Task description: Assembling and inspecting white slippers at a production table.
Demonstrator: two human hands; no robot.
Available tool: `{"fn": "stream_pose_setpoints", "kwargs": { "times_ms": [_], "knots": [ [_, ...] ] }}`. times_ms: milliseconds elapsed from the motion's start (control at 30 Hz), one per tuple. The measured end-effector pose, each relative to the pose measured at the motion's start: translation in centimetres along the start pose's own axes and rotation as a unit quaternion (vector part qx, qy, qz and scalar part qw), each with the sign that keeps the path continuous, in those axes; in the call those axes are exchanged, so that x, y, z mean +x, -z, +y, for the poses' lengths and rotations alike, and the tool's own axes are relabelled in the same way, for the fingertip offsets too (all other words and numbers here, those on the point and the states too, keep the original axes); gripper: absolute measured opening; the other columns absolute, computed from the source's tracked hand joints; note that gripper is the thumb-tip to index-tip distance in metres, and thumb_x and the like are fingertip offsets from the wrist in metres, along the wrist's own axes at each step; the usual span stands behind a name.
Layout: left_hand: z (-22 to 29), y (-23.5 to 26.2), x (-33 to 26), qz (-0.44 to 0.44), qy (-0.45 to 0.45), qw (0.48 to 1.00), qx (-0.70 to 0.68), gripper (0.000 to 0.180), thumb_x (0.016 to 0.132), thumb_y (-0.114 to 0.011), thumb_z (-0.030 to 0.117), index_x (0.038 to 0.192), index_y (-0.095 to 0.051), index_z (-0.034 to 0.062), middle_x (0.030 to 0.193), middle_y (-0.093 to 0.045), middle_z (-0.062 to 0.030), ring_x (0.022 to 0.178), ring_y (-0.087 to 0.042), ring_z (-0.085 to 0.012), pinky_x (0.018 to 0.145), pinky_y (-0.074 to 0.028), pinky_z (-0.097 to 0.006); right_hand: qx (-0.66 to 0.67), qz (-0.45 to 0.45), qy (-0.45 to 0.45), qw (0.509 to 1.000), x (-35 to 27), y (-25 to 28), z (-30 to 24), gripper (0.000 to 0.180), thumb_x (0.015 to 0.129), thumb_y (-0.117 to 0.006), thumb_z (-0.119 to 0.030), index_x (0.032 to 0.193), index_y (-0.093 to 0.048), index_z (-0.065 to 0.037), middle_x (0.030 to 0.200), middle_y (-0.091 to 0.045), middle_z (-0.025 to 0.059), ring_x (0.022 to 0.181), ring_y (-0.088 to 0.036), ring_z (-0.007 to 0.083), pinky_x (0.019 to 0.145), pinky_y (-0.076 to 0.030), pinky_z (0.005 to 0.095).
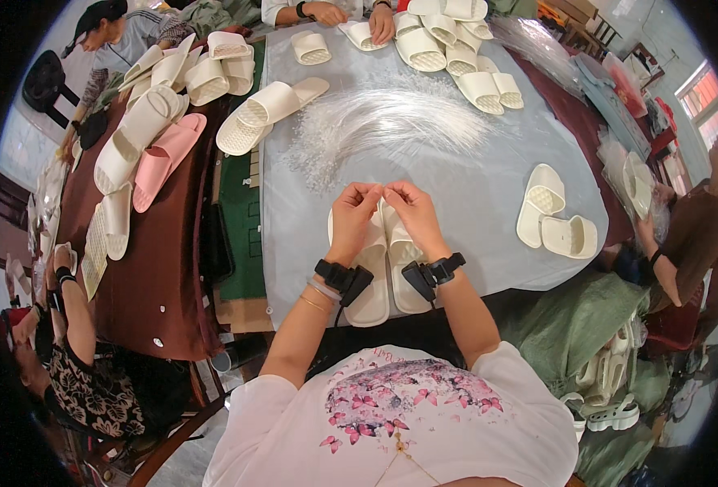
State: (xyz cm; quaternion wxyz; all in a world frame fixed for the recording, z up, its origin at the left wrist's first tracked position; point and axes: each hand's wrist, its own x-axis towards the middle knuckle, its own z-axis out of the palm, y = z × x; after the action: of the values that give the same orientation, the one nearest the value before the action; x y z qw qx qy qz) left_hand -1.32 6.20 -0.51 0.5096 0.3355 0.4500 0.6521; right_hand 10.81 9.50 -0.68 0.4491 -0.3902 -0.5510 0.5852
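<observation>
My left hand (354,217) and my right hand (412,214) meet above the near part of the table, with thumbs and fingertips pinched together. Whatever they pinch is too fine to make out. Below them lies a pair of cream slippers side by side, the left slipper (369,286) and the right slipper (408,280), toes partly hidden by my hands. Just beyond my fingers spreads a large bundle of thin clear plastic strands (399,122). Each wrist wears a black strapped device.
More cream slippers (567,235) rest at the right, others (253,118) at the far left. Across the table, a person's hands (382,24) touch a slipper. A brown-covered table (160,276) at left holds slippers, including a pink pair (164,158). Green sacks (570,325) stand at right.
</observation>
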Motion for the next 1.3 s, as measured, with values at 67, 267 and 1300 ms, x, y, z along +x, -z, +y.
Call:
{"fn": "stream_pose_setpoints", "kwargs": {
  "times_ms": [67, 267, 1300],
  "knots": [
    [0.0, -0.1, 0.1, 0.002, 0.000, 1.000, 0.001, 0.009, 0.083, -0.061, 0.013, 0.081, -0.057, 0.0056, 0.066, -0.049, 0.0059, 0.055, -0.037, -0.0012, 0.048, -0.028, -0.016, 0.004, -0.002, -0.001, 1.000, 0.0, 0.0, 0.1, 0.018, 0.084, -0.057, -0.015, 0.091, -0.060, 0.001, 0.078, -0.059, 0.0009, 0.071, -0.051, 0.0069, 0.065, -0.041, 0.0208],
    [0.5, -0.1, 0.0, -0.013, -0.003, 1.000, 0.022, 0.009, 0.083, -0.060, 0.014, 0.082, -0.059, 0.0047, 0.067, -0.051, 0.0050, 0.056, -0.039, -0.0012, 0.048, -0.028, -0.016, 0.009, 0.002, -0.004, 1.000, -0.1, 0.2, 0.0, 0.018, 0.084, -0.058, -0.015, 0.092, -0.061, 0.001, 0.078, -0.059, -0.0005, 0.071, -0.050, 0.0054, 0.064, -0.040, 0.0194],
    [-0.2, 0.3, -0.2, 0.082, 0.002, 0.991, -0.106, 0.017, 0.084, -0.060, 0.016, 0.091, -0.059, 0.0011, 0.068, -0.050, 0.0040, 0.056, -0.040, -0.0025, 0.049, -0.031, -0.017, -0.062, 0.001, -0.005, 0.998, 0.0, -0.5, -0.5, 0.017, 0.085, -0.056, -0.016, 0.092, -0.057, -0.001, 0.080, -0.057, 0.0007, 0.072, -0.051, 0.0076, 0.067, -0.041, 0.0218]
  ]
}}
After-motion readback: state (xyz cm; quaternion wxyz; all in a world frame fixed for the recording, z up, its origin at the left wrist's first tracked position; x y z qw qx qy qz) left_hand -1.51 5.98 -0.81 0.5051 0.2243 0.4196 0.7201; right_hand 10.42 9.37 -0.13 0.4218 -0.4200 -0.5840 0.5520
